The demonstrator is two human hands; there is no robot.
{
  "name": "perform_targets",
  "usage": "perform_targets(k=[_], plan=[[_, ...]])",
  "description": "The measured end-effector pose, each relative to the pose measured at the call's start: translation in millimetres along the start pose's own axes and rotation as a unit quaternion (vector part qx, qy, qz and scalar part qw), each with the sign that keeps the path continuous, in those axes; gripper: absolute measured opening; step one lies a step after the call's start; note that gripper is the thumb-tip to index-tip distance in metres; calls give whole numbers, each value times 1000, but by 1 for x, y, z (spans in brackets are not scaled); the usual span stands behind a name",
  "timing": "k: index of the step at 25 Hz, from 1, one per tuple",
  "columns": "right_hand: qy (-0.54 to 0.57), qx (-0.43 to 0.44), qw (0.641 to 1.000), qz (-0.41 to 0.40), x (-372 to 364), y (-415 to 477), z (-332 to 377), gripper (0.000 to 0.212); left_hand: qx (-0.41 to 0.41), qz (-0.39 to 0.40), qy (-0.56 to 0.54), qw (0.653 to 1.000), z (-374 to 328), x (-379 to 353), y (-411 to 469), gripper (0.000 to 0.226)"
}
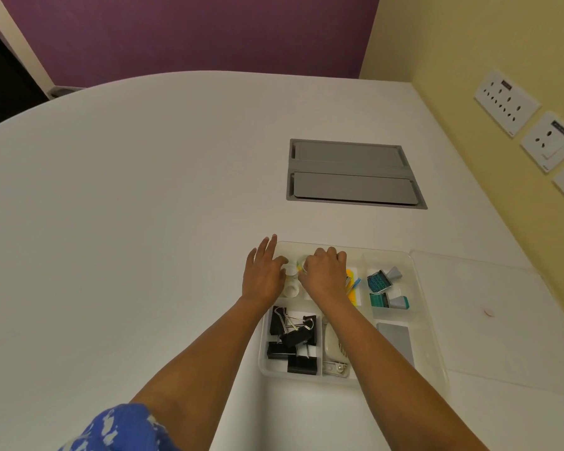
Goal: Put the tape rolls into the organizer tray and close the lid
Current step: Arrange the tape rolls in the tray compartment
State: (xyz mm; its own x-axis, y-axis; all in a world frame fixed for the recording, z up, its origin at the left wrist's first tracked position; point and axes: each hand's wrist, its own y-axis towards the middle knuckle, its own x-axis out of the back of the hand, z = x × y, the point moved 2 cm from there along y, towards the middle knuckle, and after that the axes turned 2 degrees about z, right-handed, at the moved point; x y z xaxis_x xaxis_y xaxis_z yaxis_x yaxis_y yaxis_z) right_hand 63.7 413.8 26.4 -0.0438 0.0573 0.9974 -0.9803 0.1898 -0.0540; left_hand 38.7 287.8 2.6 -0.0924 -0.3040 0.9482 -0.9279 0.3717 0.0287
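A clear plastic organizer tray [427, 323] lies on the white table, its clear lid [489, 317] flat on the table to the right. Small white tape rolls [291, 289] sit in the tray's far left compartment. My left hand [265, 275] rests at that compartment's left edge, fingers spread, thumb touching a roll [292, 271]. My right hand [326, 275] is curled over the same compartment, fingers closed around a clear roll [301, 262] that is mostly hidden.
Other compartments hold black binder clips [292, 340], a cream stapler-like item [334, 348], yellow sticky flags [352, 288], teal stamps [385, 289] and a grey block [396, 340]. A grey cable hatch [352, 172] is set in the table beyond. Wall sockets [507, 102] are at right.
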Motion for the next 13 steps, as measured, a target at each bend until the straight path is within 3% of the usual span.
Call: perform_targets(k=[4,13], plan=[[-2,25,999,-30,7,-6,-4,30,-20,11,25,999,-11,3,5,28],[-53,55,997,-10,5,-5,-2,25,-30,62,58,996,-16,4,-2,31]])
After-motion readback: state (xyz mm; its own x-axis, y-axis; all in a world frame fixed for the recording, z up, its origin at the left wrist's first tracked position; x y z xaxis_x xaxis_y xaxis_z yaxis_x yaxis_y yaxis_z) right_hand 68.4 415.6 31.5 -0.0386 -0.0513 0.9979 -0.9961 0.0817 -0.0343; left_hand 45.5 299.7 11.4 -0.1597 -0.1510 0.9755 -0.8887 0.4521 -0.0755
